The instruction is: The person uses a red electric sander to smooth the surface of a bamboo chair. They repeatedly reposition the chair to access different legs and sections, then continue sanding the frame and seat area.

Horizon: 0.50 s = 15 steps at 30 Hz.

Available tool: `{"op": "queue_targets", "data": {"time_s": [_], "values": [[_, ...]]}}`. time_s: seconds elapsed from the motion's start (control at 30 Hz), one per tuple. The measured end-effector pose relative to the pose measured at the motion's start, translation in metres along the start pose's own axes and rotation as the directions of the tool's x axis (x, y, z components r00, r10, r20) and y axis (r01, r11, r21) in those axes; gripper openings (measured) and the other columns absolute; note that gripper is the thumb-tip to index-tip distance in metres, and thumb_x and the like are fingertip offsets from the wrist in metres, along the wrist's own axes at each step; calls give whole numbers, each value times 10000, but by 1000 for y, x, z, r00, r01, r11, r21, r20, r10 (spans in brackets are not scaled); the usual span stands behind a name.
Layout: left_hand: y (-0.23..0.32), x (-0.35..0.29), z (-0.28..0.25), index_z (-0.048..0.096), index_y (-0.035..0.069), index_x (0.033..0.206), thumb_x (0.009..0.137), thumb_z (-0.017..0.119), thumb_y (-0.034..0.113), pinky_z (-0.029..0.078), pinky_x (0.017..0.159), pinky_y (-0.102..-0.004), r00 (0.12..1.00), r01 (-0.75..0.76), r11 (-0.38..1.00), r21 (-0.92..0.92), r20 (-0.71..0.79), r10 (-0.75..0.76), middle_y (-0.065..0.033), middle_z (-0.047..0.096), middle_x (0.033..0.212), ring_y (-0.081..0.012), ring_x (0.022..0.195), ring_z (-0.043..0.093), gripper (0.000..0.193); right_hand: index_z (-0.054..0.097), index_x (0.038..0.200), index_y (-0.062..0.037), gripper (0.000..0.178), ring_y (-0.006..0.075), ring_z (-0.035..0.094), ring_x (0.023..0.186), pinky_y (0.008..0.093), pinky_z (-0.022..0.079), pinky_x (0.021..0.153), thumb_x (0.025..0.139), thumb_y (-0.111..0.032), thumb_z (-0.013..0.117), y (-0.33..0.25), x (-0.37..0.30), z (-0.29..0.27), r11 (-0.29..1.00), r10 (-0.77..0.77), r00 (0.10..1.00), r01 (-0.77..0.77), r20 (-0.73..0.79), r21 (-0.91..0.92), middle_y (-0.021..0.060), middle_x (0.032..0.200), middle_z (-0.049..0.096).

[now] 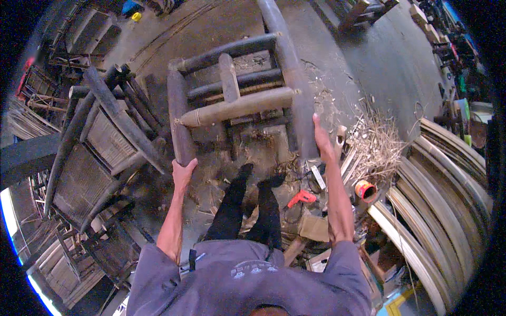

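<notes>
A thick-poled frame (240, 109), apparently of bamboo and part of a chair, is held up in front of me. Two dark side poles are joined by several crossbars, and a short upright piece (229, 77) stands between the bars. My left hand (183, 173) is closed around the near end of the left pole, its thumb showing and its other fingers mostly hidden. On the other side my right hand (323, 141) grips the outer face of the right pole (299, 95) near its lower end, palm against it.
At left stands a dark bamboo chair (97, 152) with a slatted seat. An orange-red power tool (301, 198) lies by my feet near an orange container (365, 190). Pale shavings (375, 145) are heaped at right, beside long curved strips (437, 195).
</notes>
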<state>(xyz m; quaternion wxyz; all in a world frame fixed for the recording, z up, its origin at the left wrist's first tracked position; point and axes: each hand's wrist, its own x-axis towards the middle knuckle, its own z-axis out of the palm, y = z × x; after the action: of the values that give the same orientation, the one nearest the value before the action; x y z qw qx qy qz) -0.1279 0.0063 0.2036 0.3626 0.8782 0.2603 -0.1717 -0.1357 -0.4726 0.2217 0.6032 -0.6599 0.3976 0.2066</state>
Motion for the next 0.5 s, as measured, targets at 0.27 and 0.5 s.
{"op": "queue_targets", "data": {"time_s": [0.27, 0.5], "values": [[-70, -31, 51, 330, -90, 1300, 711, 779, 476, 420, 951, -372, 994, 90, 974, -206, 83, -75, -235, 512, 1227, -289, 1106, 532, 932, 485, 1330, 34, 815, 287, 482, 1241, 359, 332, 1053, 921, -660, 363, -32, 16, 3, 964, -206, 977, 212, 50, -160, 161, 1333, 535], [-87, -67, 89, 224, -142, 1343, 739, 718, 594, 405, 983, -381, 914, 374, 926, -38, 185, -362, -274, 451, 1296, -317, 1168, 502, 1072, 527, 1297, -4, 810, 323, 540, 1187, 390, 375, 1024, 890, -688, 378, -41, 6, 6, 912, -253, 960, 278, 121, -300, 212, 1248, 585]]}}
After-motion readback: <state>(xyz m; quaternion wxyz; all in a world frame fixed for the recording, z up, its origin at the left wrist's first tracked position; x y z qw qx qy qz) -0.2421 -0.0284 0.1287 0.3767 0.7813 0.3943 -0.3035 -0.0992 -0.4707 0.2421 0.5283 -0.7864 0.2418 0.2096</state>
